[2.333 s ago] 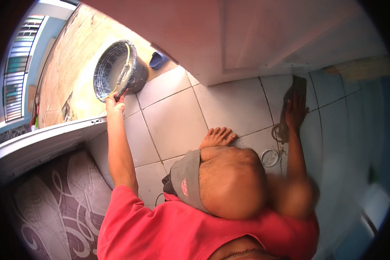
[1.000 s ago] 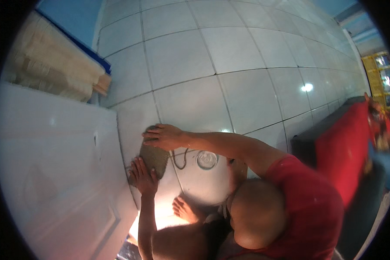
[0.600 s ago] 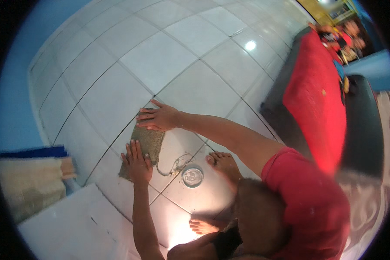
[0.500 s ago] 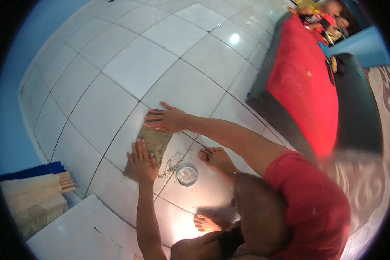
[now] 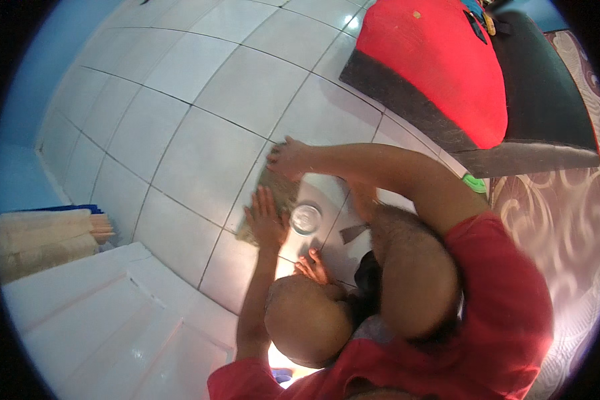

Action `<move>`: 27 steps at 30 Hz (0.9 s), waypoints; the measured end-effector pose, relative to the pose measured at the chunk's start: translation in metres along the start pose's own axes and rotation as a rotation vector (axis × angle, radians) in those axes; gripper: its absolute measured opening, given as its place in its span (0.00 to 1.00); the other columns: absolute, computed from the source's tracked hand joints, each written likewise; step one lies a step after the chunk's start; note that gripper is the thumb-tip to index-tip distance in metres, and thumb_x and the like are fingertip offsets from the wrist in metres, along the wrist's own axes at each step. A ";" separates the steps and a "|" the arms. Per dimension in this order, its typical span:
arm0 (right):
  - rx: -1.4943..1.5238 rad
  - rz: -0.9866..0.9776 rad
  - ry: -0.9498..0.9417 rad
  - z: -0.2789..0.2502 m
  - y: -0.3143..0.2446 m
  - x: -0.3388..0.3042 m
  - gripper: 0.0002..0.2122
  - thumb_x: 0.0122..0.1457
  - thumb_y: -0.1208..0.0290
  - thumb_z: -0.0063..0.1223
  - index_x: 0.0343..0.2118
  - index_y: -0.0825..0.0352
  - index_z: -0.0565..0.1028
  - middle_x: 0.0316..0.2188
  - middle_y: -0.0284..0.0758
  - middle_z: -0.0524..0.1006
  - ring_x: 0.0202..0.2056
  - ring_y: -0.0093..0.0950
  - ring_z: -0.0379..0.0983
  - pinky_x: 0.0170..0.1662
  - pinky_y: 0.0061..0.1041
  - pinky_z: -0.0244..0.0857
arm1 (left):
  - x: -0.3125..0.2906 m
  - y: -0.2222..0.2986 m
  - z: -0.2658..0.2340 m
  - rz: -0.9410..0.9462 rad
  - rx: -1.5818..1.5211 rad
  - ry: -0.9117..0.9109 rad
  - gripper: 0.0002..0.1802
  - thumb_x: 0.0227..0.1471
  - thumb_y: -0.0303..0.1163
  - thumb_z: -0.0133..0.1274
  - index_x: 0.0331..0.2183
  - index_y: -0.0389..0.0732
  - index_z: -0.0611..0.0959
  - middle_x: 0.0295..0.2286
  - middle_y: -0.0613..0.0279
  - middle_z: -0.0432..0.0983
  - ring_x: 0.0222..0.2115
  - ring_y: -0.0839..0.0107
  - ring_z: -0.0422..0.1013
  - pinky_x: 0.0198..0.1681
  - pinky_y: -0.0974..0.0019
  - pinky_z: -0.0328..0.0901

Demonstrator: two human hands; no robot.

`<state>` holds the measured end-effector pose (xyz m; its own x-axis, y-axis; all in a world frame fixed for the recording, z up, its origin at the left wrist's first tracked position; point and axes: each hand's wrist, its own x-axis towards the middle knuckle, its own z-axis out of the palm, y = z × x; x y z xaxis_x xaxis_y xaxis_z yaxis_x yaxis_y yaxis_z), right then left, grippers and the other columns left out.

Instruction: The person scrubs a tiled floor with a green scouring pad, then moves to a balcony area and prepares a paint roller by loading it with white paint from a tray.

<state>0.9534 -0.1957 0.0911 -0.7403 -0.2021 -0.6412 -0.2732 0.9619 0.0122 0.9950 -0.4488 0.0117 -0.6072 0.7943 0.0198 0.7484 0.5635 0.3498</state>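
The tiled floor (image 5: 240,93) carries all parts. A black couch with a red cover (image 5: 433,67) stands at upper right, well apart from the hands; a white panelled door (image 5: 100,327) occupies the lower left. The brown cloth (image 5: 283,191) lies flat on the tiles, directly beneath both hands, its long axis running from lower left to upper right. The left hand (image 5: 267,220) covers the lower-left end, fingers extended; the right hand (image 5: 289,160) rests on the upper-right end, fingers spread. Neither hand is clenched. A bare foot (image 5: 313,267) is planted near the left hand. A round clear disc (image 5: 306,219) sits just beside the cloth's right edge; contact cannot be determined.
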 end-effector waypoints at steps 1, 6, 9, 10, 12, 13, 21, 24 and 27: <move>-0.002 -0.037 0.016 0.010 -0.004 -0.011 0.33 0.62 0.54 0.58 0.71 0.50 0.66 0.74 0.34 0.60 0.72 0.41 0.59 0.66 0.60 0.58 | -0.016 0.016 0.002 -0.040 0.005 -0.046 0.48 0.62 0.50 0.47 0.74 0.38 0.54 0.75 0.48 0.45 0.75 0.45 0.43 0.73 0.27 0.38; 0.107 -0.085 0.166 0.044 -0.049 -0.034 0.31 0.70 0.52 0.51 0.72 0.61 0.63 0.76 0.45 0.54 0.73 0.46 0.55 0.73 0.49 0.54 | -0.064 0.054 0.007 -0.203 -0.040 -0.031 0.47 0.62 0.47 0.48 0.74 0.38 0.55 0.74 0.47 0.48 0.74 0.41 0.45 0.72 0.26 0.37; 0.185 -0.078 0.450 0.067 -0.077 0.004 0.29 0.73 0.54 0.44 0.71 0.65 0.62 0.76 0.49 0.53 0.74 0.50 0.52 0.74 0.49 0.51 | -0.059 0.021 0.005 -0.194 -0.031 -0.006 0.41 0.69 0.45 0.41 0.75 0.39 0.53 0.74 0.47 0.47 0.74 0.41 0.44 0.73 0.26 0.33; 0.208 -0.089 0.598 0.060 -0.073 0.025 0.28 0.74 0.55 0.42 0.71 0.66 0.62 0.76 0.49 0.53 0.75 0.50 0.51 0.74 0.49 0.50 | -0.050 0.004 0.004 -0.209 0.022 -0.008 0.39 0.72 0.48 0.35 0.75 0.39 0.52 0.74 0.47 0.48 0.74 0.42 0.43 0.73 0.27 0.31; 0.417 -0.045 0.676 0.041 -0.057 0.069 0.28 0.75 0.52 0.39 0.72 0.63 0.62 0.76 0.46 0.53 0.76 0.47 0.46 0.76 0.48 0.46 | -0.021 -0.029 -0.002 -0.249 0.075 0.004 0.39 0.74 0.53 0.30 0.75 0.41 0.50 0.74 0.48 0.46 0.75 0.42 0.42 0.73 0.28 0.30; 0.401 -0.041 0.716 0.033 -0.042 0.085 0.28 0.75 0.52 0.37 0.72 0.60 0.62 0.77 0.44 0.53 0.77 0.45 0.45 0.76 0.48 0.44 | 0.002 -0.038 -0.009 -0.256 0.095 0.037 0.38 0.73 0.51 0.32 0.75 0.43 0.55 0.74 0.53 0.48 0.74 0.44 0.45 0.73 0.27 0.35; 0.167 0.260 0.846 0.025 0.089 0.109 0.27 0.76 0.43 0.29 0.74 0.44 0.61 0.77 0.30 0.55 0.77 0.32 0.48 0.78 0.47 0.39 | 0.163 -0.053 -0.005 -0.039 0.157 0.100 0.39 0.72 0.53 0.35 0.75 0.42 0.54 0.74 0.52 0.48 0.74 0.43 0.45 0.73 0.29 0.39; 0.220 0.384 0.876 0.059 0.103 0.060 0.27 0.75 0.43 0.33 0.73 0.44 0.62 0.77 0.30 0.56 0.76 0.33 0.50 0.77 0.47 0.40 | 0.170 -0.010 0.000 0.047 0.156 0.064 0.40 0.71 0.50 0.38 0.74 0.41 0.55 0.74 0.51 0.49 0.74 0.45 0.47 0.73 0.31 0.39; 0.321 0.497 0.846 0.108 0.077 -0.021 0.26 0.75 0.44 0.36 0.72 0.45 0.64 0.76 0.32 0.58 0.76 0.34 0.51 0.77 0.49 0.42 | 0.136 0.046 0.009 0.155 0.097 -0.022 0.39 0.71 0.49 0.38 0.74 0.39 0.56 0.74 0.50 0.50 0.74 0.46 0.47 0.73 0.31 0.40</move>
<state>1.0142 -0.0976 0.0225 -0.9488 0.2873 0.1316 0.2663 0.9511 -0.1564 0.9492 -0.3122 0.0225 -0.4775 0.8774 0.0455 0.8553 0.4524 0.2526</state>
